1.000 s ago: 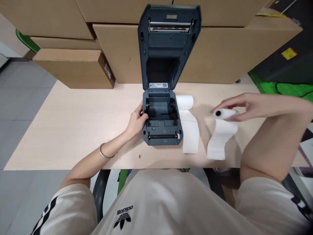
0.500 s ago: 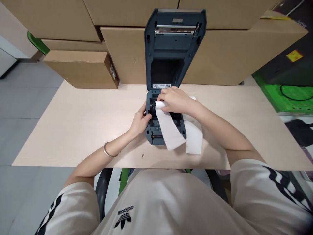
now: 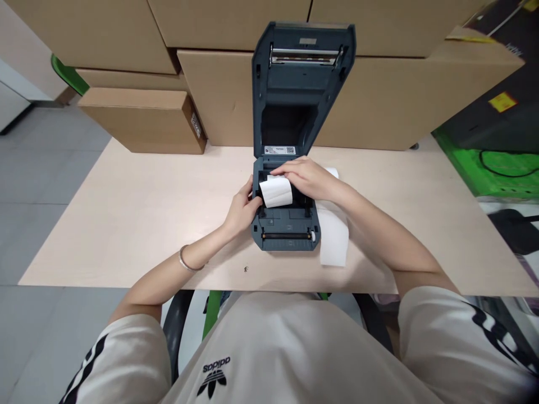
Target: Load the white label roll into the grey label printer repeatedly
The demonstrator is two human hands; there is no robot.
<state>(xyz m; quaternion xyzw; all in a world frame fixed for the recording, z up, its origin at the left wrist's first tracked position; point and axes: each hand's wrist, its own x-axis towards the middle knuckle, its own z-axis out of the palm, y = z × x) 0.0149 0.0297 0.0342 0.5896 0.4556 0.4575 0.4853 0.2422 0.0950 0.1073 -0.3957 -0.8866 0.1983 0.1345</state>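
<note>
A dark blue-grey label printer (image 3: 278, 245) stands on the table with its lid (image 3: 288, 81) swung up and back. My left hand (image 3: 243, 209) grips the printer's left side, the thumb over the rim and the fingers on the outer wall. Inside the bay is a small white label roll (image 3: 277, 192), its loose end lying short over the front of it. Over the roll's right part lies my right hand (image 3: 309, 178), fingers bent round it from above; the fingertips are partly hidden. Right of the printer, under my right wrist, lies another white label strip (image 3: 334, 238).
Large cardboard boxes (image 3: 370, 101) line the back of the table. A smaller carton (image 3: 138, 123) stands at the back left. To the right are a green surface (image 3: 471, 168) with a black cable and a dark box with a yellow label (image 3: 502, 102).
The label roll has gone lower into the printer's bay. Its long loose strip no longer hangs over the printer's front; only a short end shows. My left hand has stayed on the printer's side.
</note>
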